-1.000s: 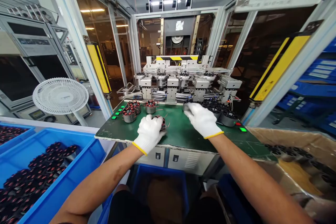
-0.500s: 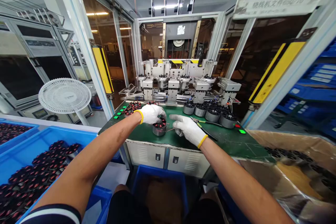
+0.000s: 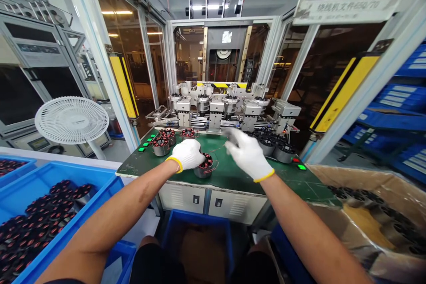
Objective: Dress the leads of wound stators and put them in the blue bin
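- One wound stator [image 3: 205, 165] stands upright near the front edge of the green desk [image 3: 309, 184], about mid-width.
- The gloved left hand [image 3: 187, 154] is curled against its side; grip unclear.
- The gloved right hand [image 3: 248, 153], raised and blurred, is open and empty, just beyond it.
- More stators [image 3: 161, 146] line the back edge.

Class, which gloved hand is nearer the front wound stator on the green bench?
The left hand, at the left side of the stator; the right hand is farther off, to its right.
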{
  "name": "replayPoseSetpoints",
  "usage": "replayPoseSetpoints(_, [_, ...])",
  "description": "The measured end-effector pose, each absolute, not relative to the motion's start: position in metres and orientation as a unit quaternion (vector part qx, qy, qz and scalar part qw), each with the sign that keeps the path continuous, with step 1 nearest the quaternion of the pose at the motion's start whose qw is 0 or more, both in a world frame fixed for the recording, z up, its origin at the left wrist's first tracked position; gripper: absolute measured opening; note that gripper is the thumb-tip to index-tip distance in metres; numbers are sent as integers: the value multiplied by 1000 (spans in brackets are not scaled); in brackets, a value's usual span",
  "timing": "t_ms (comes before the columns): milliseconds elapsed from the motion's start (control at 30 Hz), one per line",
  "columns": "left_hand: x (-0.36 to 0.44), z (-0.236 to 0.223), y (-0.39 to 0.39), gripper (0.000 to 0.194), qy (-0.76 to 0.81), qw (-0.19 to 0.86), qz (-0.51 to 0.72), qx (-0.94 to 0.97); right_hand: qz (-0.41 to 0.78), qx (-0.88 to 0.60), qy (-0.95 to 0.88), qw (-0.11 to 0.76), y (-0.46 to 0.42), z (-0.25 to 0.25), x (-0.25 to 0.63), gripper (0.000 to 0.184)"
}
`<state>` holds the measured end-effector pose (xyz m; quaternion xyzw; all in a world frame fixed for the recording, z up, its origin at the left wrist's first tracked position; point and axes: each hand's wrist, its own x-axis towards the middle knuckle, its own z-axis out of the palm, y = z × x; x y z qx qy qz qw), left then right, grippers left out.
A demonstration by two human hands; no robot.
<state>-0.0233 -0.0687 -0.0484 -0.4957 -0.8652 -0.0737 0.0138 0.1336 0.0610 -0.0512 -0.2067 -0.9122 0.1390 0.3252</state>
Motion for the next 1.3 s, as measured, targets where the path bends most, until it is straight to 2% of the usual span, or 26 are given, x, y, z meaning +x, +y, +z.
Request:
replayPoseSetpoints(67, [-18, -50, -70, 35, -877, 17, -86, -472, 107, -139, -957, 232, 42, -59, 134, 50])
replayPoseSetpoints(133, [-15, -49, -71, 36, -883, 16, -97, -458, 57, -142, -976, 153, 30, -71, 139, 53])
replayPoseSetpoints(267, [-15, -47, -72, 37, -888, 6, -97, -450, -68, -156, -982, 81, 41, -85, 170, 43])
replayPoseSetpoints(433, [-14, -51, -69, 40, -889, 3, -103, -447, -230, -236, -942, 65, 91, -82, 210, 37])
replayPoseSetpoints(633, [-7, -50, -72, 36, -890, 6, -105, -444, -234, -278, -931, 43, 106, -80, 210, 36])
replayPoseSetpoints(700, [-9, -44, -84, 41, -886, 15, -108, -451, -226, -285, -928, 76, 92, -64, 216, 35])
replayPoseSetpoints(800, [-10, -35, -107, 57, -848, 64, -117, -513, -212, -287, -910, 211, 56, -35, 225, 40])
replayPoseSetpoints(867, [-7, -33, -116, 62, -784, 103, -92, -606, -165, -232, -916, 282, 32, -27, 217, 40])
replayPoseSetpoints(933, [-3, -36, -118, 46, -723, 133, -54, -676, -136, -185, -938, 259, 15, -34, 196, 39])
replayPoseSetpoints(1000, [-2, -43, -116, 28, -712, 148, -62, -683, -159, -216, -946, 180, 10, -55, 167, 40])
replayPoseSetpoints(1100, [-13, -53, -115, 27, -757, 100, -209, -611, -191, -247, -943, 112, 20, -89, 135, 39])
replayPoseSetpoints(1200, [-38, -65, -117, 28, -824, -9, -368, -432, -173, -238, -948, 119, 34, -109, 126, 37])
replayPoseSetpoints(1300, [-59, -84, -118, 27, -852, -110, -398, -323, -155, -229, -953, 124, 41, -113, 127, 36])
